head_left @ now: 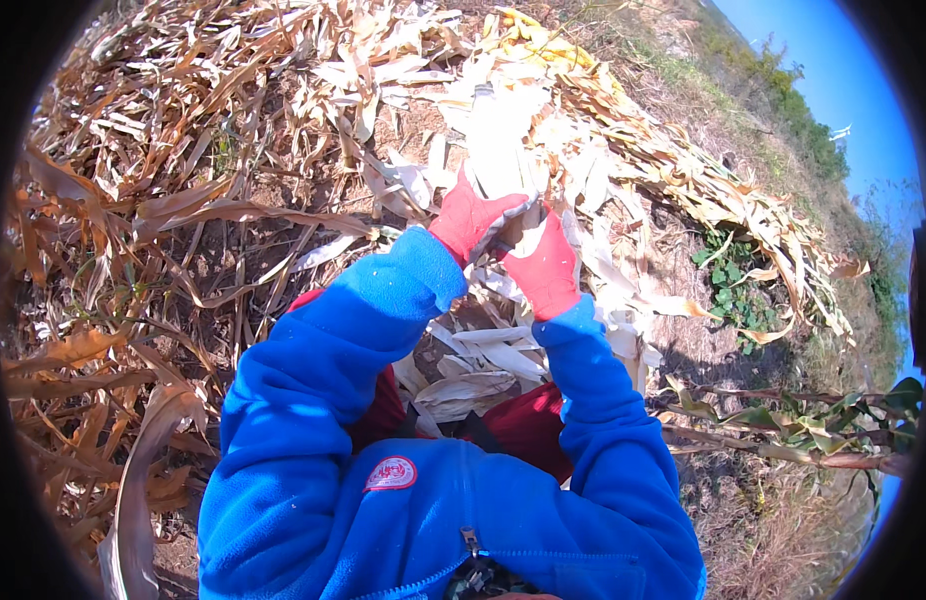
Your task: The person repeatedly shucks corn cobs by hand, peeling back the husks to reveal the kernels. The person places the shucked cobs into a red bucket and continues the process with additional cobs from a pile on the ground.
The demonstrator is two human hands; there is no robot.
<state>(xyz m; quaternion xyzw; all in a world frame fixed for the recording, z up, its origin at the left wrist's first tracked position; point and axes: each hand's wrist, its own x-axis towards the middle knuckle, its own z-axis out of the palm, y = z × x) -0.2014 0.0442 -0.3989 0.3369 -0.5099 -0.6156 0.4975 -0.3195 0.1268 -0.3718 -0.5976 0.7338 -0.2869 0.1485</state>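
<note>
My left hand, in a red glove with a greyish palm side, is closed in front of me. My right hand, gloved the same way, meets it from the right, fingers curled inward. Between them they grip a pale dry corn husk, which fans out beyond my fingers. Glare washes out its far part, so I cannot tell whether an ear is inside or where it ends against the husks behind. Loose husks lie below my hands, between my knees.
Dry corn stalks and leaves cover the ground on the left. Yellow corn ears lie at the far side, beside a long row of dry stalks. A green leafy plant grows at right, with a cut stalk nearer me.
</note>
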